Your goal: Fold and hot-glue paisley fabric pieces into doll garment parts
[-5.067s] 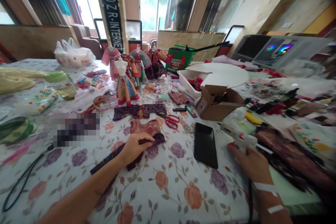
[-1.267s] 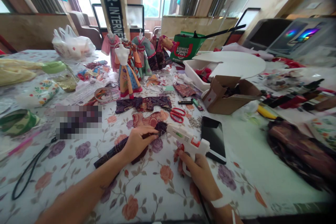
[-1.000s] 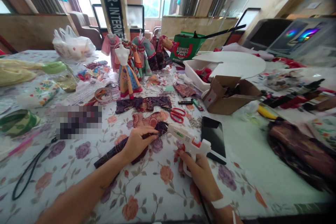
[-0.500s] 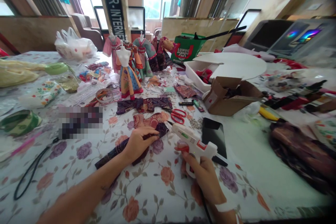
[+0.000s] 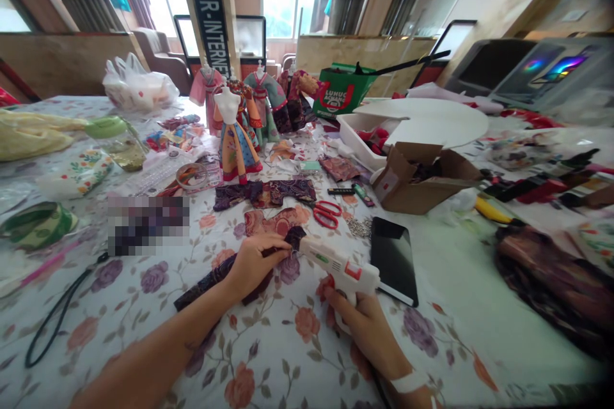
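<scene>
My left hand (image 5: 256, 266) pinches a dark patterned strip of fabric (image 5: 295, 236) near its end. The strip's other part (image 5: 205, 282) runs under my wrist toward the lower left. In my right hand (image 5: 362, 323) is a white hot glue gun (image 5: 336, 266), gripped by the handle with my fingers around its red trigger. Its nozzle meets the end of the dark fabric, just right of my left fingertips; whether glue is coming out cannot be seen. An orange-red patterned fabric piece (image 5: 268, 220) lies flat just beyond my left hand.
Beyond the fabric lie red-handled scissors (image 5: 327, 214) and more dark patterned pieces (image 5: 292, 192). A black phone (image 5: 393, 259) is right of the glue gun, near a cardboard box (image 5: 407, 185). Small dressed mannequins (image 5: 235, 134) stand farther back. Dark cloth (image 5: 542, 275) is heaped at right.
The glue gun has moved left, bringing its nozzle onto the fabric end, which now looks more folded up. My left hand has stayed nearly in place.
</scene>
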Demonstrator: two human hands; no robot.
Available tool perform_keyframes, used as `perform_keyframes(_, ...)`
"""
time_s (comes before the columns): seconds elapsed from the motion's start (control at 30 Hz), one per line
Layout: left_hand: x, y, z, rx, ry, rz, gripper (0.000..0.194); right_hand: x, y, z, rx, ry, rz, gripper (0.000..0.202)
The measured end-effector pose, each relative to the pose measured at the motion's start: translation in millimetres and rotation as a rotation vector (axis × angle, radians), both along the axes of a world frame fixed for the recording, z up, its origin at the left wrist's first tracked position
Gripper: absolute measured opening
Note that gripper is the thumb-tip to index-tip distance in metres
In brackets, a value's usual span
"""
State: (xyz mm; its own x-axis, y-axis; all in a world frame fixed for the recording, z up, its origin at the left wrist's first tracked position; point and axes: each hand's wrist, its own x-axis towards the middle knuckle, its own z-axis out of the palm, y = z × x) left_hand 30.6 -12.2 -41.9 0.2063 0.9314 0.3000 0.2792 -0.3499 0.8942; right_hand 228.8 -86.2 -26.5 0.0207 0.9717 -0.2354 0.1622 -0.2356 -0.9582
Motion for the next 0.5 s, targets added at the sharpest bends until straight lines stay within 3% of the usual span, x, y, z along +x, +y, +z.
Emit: perform_keyframes(0.5,-0.1,-0.1,-0.1,0.003,-0.003,-0.009,0.011,2.6,1.4,-2.0,-0.017,-0.039,0.024,0.032)
